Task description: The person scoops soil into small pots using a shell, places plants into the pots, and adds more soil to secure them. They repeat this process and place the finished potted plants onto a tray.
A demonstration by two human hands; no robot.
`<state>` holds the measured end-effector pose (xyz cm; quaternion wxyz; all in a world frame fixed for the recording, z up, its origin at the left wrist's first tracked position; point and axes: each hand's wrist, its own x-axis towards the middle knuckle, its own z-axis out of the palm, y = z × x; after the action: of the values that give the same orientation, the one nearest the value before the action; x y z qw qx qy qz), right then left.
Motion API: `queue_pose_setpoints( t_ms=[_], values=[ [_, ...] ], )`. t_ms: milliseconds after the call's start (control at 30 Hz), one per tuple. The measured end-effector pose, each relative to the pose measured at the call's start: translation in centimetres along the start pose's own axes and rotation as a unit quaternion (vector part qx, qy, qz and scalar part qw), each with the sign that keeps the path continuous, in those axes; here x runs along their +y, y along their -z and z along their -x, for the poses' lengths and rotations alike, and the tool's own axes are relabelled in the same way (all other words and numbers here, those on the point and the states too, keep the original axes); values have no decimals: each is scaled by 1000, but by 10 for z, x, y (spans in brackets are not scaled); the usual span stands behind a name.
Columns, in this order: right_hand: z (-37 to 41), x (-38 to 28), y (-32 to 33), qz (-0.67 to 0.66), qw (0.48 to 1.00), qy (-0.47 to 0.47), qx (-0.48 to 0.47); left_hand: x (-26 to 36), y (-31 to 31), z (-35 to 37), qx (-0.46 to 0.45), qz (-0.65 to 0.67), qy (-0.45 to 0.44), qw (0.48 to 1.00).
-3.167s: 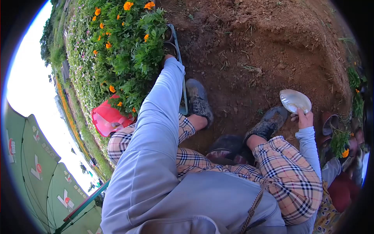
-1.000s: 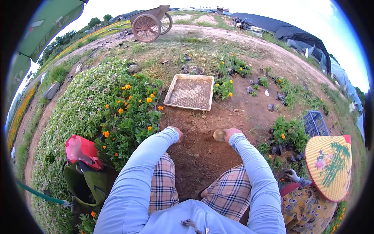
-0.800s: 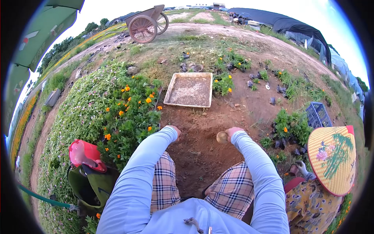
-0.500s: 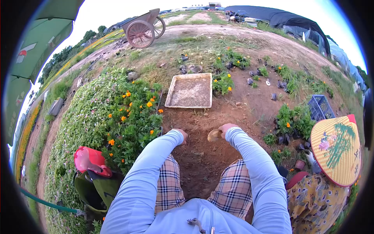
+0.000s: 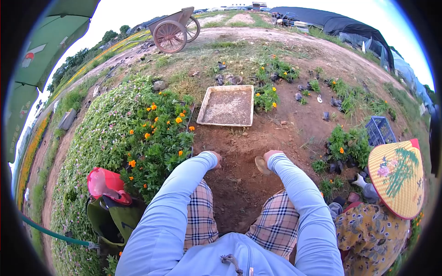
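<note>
Just past the sleeve cuff, my right hand (image 5: 273, 154) is closed on a tan, rounded, shallow piece (image 5: 263, 166) that looks like a small scoop or bowl. It is tilted, close over the loose brown soil (image 5: 235, 181) between my knees. On the other side of that soil, my left hand (image 5: 217, 159) shows only its back beyond the cuff; its fingers are hidden. Ahead of both hands lies a shallow, off-white rectangular tray (image 5: 200, 120) with a mesh-patterned bottom and soil on it.
Orange marigolds (image 5: 161, 133) grow close on my left, beside a red container (image 5: 107, 184). At right, a person in a woven hat (image 5: 397, 179) works by potted plants, a gloved hand (image 5: 359, 181) among them. A blue crate (image 5: 380, 130) and two-wheeled cart (image 5: 171, 34) stand farther off.
My right hand has lowered slightly, and the tan piece has turned more edge-on and moved right and down. My left hand has barely moved. The other person's gloved hand has shifted left.
</note>
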<state>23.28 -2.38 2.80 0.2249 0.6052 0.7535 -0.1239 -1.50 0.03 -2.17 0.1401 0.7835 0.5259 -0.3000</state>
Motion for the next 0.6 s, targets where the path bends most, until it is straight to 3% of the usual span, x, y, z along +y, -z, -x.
queue_pose_setpoints(
  t_ms=[133,267,333,400,500,600],
  values=[
    [7,-7,2,5,1000,21,11,10,19,12,17,41,-31,999],
    [6,-1,0,-8,1000,26,10,6,50,34,202,172,-43,963],
    [4,7,-1,5,1000,22,1,6,62,40,344,165,-84,921],
    [4,13,0,41,999,16,-18,34,90,81,368,87,-103,920],
    [3,14,2,25,1000,-8,-13,79,128,142,311,-42,-130,941],
    [-9,13,-6,17,999,-22,-17,120,149,210,387,-126,-222,886]
  ],
)
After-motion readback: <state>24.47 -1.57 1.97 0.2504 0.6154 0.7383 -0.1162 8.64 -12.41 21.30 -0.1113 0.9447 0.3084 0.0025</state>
